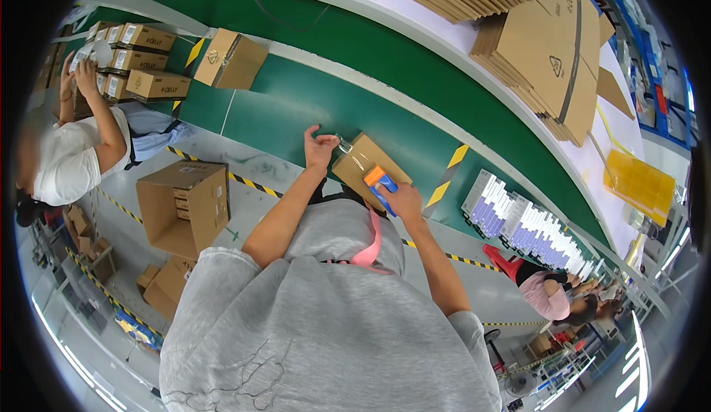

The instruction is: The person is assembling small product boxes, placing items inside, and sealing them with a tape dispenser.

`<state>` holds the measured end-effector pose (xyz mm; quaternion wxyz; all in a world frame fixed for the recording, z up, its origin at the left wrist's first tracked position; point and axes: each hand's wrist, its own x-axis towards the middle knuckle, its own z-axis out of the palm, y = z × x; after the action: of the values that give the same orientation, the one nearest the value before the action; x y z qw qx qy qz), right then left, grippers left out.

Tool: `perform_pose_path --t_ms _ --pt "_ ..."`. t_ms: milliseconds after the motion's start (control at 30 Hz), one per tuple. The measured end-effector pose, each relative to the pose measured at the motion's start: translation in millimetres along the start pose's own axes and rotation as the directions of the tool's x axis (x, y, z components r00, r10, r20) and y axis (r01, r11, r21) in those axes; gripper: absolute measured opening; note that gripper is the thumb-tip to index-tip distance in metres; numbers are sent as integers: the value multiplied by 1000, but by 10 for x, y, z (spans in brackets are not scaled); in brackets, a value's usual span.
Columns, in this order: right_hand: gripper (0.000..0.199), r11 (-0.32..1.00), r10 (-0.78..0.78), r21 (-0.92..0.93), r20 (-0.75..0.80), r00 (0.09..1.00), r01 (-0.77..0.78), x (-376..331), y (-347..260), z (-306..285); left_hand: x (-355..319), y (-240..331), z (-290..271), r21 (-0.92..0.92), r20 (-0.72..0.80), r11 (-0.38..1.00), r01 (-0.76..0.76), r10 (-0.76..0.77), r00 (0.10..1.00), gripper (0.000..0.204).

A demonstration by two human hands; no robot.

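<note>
A small brown cardboard box (381, 157) lies at the near edge of the green worktop, in front of my waist. Clear tape (344, 145) runs over its top, and a loose end sticks out past the left side. My right hand (401, 199) grips an orange and blue tape dispenser (381, 187) against the box's right part. Beside the loose tape end is my left hand (320, 147), thumb raised and apart from the bent fingers. Its fingertips are close to the tape; whether they touch it is hard to see.
Another closed carton (238, 60) stands farther left on the worktop (281, 97), near stacked boxes (148, 60) and a co-worker (89, 145). White and purple packs (522, 219) stand in rows at right. Flattened cardboard (548, 56) fills the upper shelf. A large open carton (185, 208) sits on the floor.
</note>
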<state>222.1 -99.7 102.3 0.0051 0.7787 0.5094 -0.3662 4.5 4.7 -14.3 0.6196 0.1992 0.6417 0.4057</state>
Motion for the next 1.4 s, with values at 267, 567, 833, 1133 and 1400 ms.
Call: perform_pose_path --t_ms 267,567,833,1133,1400 --pt "61 995 4 -103 17 1000 -2 26 -50 -3 121 -471 127 129 -64 988 89 -81 995 80" --pt "60 993 -26 -115 27 999 29 50 18 125 23 -391 -201 760 270 557 -334 198 942 65" --pt "60 997 -39 -71 27 999 41 40 -13 76 -420 -33 -487 749 657 -140 -647 29 754 42" --pt "68 999 -18 -45 80 997 22 88 -14 58 -340 -193 155 676 472 514 -529 250 845 48" --pt "71 996 92 -21 209 974 -90 227 108 6 -339 -7 730 843 356 324 -429 261 897 40"
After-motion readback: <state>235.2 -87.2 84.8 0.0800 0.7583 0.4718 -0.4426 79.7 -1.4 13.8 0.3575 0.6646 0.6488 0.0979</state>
